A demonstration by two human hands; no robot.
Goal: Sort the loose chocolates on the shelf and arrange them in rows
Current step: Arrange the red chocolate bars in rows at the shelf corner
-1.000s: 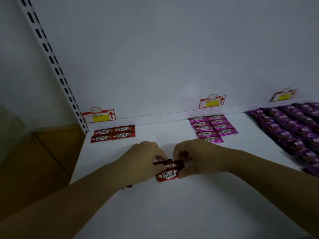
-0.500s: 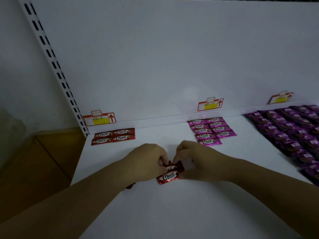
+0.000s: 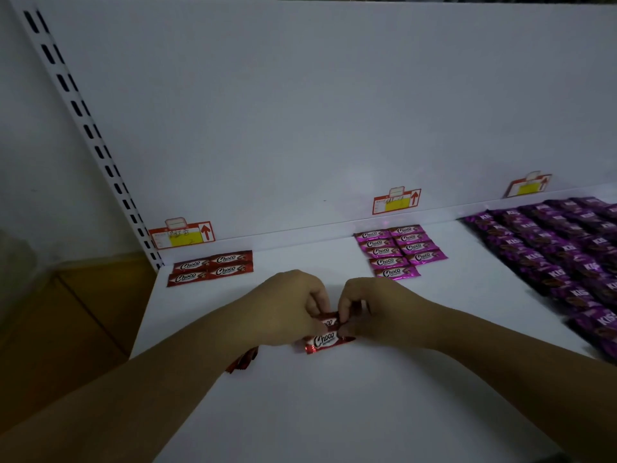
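Two red Choco bars (image 3: 325, 340) lie stacked near the middle of the white shelf (image 3: 334, 412). My left hand (image 3: 283, 309) and my right hand (image 3: 377, 312) meet over them, and the fingers of both pinch the upper bar. The lower bar shows its label below my fingers. Another red wrapper (image 3: 242, 360) peeks out under my left wrist. Several red Choco bars (image 3: 210, 267) sit in two rows at the back left.
Pink Choco bars (image 3: 397, 250) lie in two columns at the back centre. Many purple Kiss bars (image 3: 561, 252) fill the right side. Red and yellow price tags (image 3: 182, 233) line the back wall. A slotted upright (image 3: 83, 128) stands at the left edge.
Both hands have closed in together over the red bars; the camera view has tilted slightly.
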